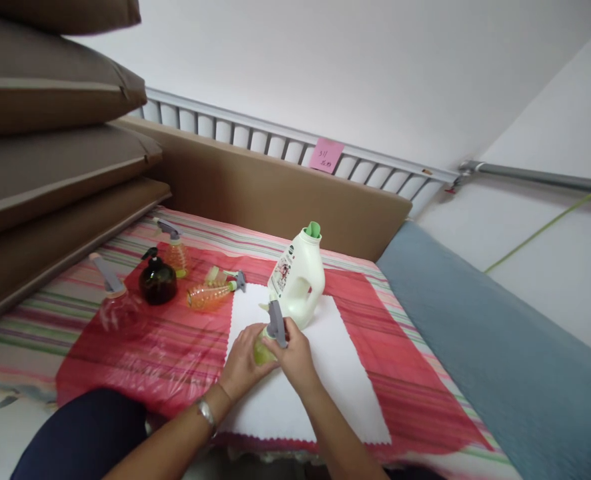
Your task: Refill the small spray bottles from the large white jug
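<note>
Both of my hands meet over a white cloth (325,373) on a red plastic sheet (175,347). My left hand (243,363) is wrapped round the body of a small yellow-green spray bottle (261,350). My right hand (295,357) is closed on that bottle's grey trigger head (277,323). Just behind them stands a white detergent jug (298,277) with a green spout, uncapped.
To the left lie or stand an orange spray bottle (210,293) on its side, a second orange one (175,253) upright, a dark round pump bottle (158,280) and a clear red bottle (120,307). Brown cushions (50,133) stack at left; a blue mattress (475,347) lies right.
</note>
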{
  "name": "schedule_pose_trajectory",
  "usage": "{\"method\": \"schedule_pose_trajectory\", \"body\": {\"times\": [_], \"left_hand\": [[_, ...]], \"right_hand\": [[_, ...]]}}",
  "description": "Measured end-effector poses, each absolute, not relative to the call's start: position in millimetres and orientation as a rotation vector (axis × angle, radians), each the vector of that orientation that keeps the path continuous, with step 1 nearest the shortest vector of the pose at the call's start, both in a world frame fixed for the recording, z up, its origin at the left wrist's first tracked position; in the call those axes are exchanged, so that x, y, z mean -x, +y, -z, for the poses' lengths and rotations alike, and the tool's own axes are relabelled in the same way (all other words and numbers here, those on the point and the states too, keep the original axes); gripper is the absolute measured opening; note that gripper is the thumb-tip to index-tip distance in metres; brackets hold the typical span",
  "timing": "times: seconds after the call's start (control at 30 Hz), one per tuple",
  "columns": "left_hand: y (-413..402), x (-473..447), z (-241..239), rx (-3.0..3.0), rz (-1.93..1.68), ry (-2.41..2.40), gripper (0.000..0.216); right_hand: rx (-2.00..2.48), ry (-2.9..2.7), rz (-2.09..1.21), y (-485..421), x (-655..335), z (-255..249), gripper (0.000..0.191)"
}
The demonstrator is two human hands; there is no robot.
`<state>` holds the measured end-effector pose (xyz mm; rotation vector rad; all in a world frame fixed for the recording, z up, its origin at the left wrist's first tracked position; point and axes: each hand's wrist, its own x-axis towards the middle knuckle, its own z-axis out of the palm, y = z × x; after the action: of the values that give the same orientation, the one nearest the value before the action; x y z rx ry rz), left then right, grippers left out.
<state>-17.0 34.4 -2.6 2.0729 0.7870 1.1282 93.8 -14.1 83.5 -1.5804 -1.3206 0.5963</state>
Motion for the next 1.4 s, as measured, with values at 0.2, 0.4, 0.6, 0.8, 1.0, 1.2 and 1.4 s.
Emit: {"method": "schedule_pose_trajectory", "body": {"times": [0.2,0.4,0.6,0.8,1.0,1.2,1.4], "left_hand": [[44,21,7,-2.101,-1.064,0.678,0.069],[46,19,5,-2.099,-0.995,0.669,0.076],[44,22,6,-2.085,-0.943,0.711,0.078],[40,23,7,-2.088,-1.009,0.725,0.08],[42,25,7,-2.086,-1.005,0.722,0.08],[46,31,0,-2.028,-0.909,0.706,0.079],[48,40,-33,-1.841,-1.049,0.514,0.042]], "right_hand": [[1.664,-1.282,-0.616,-16,-102,-77,0.019],[1.702,-1.129,-0.742,-19,-116,-73,0.034],[1.875,-1.282,-0.572,-18,-107,-81,0.031],[1.934,-1.353,-0.455,-17,-101,-90,0.022],[1.904,-1.342,-0.438,-12,-93,-90,0.021],[1.91,-1.292,-0.475,-10,-90,-88,0.018],[1.874,-1.354,-0.436,-8,-91,-87,0.024]]}}
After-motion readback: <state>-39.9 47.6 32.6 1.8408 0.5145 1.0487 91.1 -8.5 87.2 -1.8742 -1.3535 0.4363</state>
